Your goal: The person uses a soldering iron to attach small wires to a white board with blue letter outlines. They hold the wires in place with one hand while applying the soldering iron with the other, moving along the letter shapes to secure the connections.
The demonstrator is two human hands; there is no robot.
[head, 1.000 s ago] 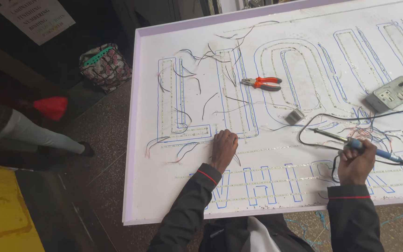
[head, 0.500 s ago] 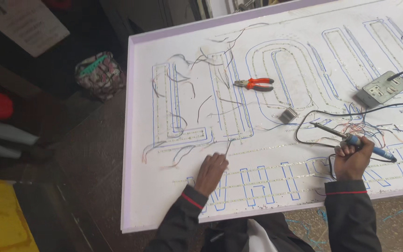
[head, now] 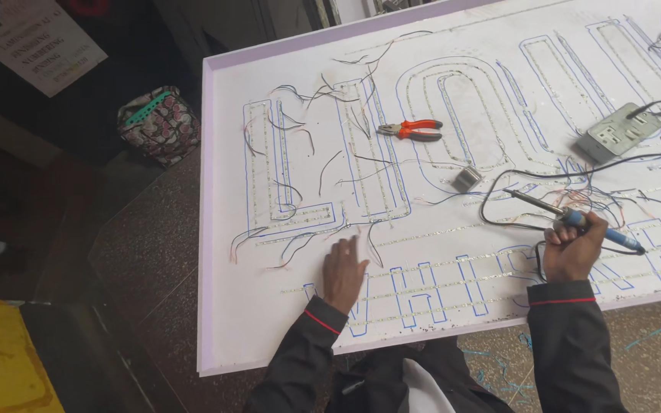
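A large white sign board [head: 269,321] lies flat, marked with blue letter outlines, light strips and loose thin wires. My left hand [head: 343,271] rests on the board near its front edge, fingers together, touching a wire end below the first letter. My right hand [head: 571,248] grips a soldering iron [head: 575,218] with a blue handle, its metal tip pointing up and left just above the board. The iron's black cord loops across the board.
Orange-handled pliers [head: 411,130] lie on the board's middle. A small metal block [head: 467,179] sits below them. A grey power strip [head: 617,131] stands at the right. A patterned bag [head: 158,122] sits on the dark floor left of the board. A yellow surface [head: 1,359] fills the bottom left corner.
My left hand has slid down and left along the board toward its front edge. The view has shifted, and the person's leg and red shoe at the left are gone.
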